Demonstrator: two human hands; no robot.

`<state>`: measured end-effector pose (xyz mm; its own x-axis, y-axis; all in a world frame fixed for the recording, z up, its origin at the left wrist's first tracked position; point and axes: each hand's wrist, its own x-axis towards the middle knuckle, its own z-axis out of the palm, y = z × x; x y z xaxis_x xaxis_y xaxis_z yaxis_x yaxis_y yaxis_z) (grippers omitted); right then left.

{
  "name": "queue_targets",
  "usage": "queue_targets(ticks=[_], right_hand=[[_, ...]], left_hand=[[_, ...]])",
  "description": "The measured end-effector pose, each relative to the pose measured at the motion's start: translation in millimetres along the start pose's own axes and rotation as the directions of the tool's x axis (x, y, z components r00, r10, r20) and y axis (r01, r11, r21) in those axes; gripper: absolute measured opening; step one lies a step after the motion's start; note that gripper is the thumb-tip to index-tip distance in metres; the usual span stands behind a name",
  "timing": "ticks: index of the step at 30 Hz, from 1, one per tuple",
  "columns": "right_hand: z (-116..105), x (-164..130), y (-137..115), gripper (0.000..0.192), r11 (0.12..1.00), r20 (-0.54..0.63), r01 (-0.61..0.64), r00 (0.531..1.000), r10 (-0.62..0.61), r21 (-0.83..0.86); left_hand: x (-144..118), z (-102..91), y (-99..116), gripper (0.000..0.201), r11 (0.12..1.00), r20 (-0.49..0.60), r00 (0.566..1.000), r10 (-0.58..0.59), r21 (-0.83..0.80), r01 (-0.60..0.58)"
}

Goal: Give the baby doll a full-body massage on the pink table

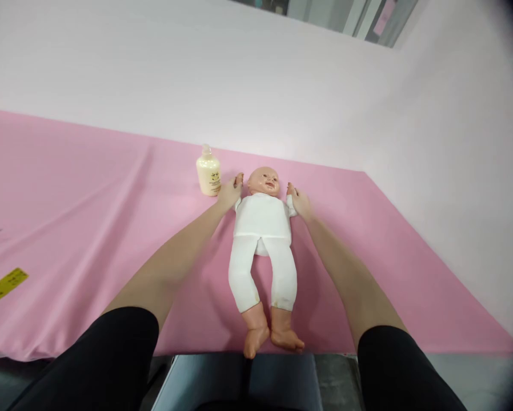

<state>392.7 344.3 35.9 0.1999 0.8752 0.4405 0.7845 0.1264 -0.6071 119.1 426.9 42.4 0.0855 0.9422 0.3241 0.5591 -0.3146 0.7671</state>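
While hands grip doll [263,228], its arms hidden; bottle [209,173] label unreadable.

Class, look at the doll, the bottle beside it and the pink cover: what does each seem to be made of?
Doll: head and feet look like glossy moulded plastic or vinyl; the white body looks like soft fabric.
Bottle: cream, slightly shiny, probably plastic.
Pink cover: matt cloth, with creases.

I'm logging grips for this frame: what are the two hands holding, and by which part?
Both hold the baby doll: the left hand is at its one raised arm, the right hand at the other, beside the head.
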Motion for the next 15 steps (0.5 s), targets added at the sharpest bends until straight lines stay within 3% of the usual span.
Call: queue_targets(ticks=[3,5,10,15], right_hand=[[10,8,11,0.064,0.970,0.058,-0.234,0.972,0.230,0.074],[11,6,13,0.062,0.944,0.062,-0.287,0.958,0.280,0.164],[-11,-23,2,0.069,0.953,-0.031,-0.019,0.999,0.030,0.302],[-53,-68,-22,0.073,0.952,-0.007,0.143,0.989,-0.147,0.270]], left_hand=[[4,8.8,-12,0.039,0.998,0.031,0.997,-0.067,0.020,0.067],[4,12.2,-18,0.041,0.999,0.009,1.000,-0.028,-0.039,0.028],[-9,2.6,-24,0.055,0.965,-0.070,0.990,0.126,-0.222,-0.139],[-51,-37.7,-10,0.069,0.870,-0.044,0.910,0.412,-0.277,-0.407]])
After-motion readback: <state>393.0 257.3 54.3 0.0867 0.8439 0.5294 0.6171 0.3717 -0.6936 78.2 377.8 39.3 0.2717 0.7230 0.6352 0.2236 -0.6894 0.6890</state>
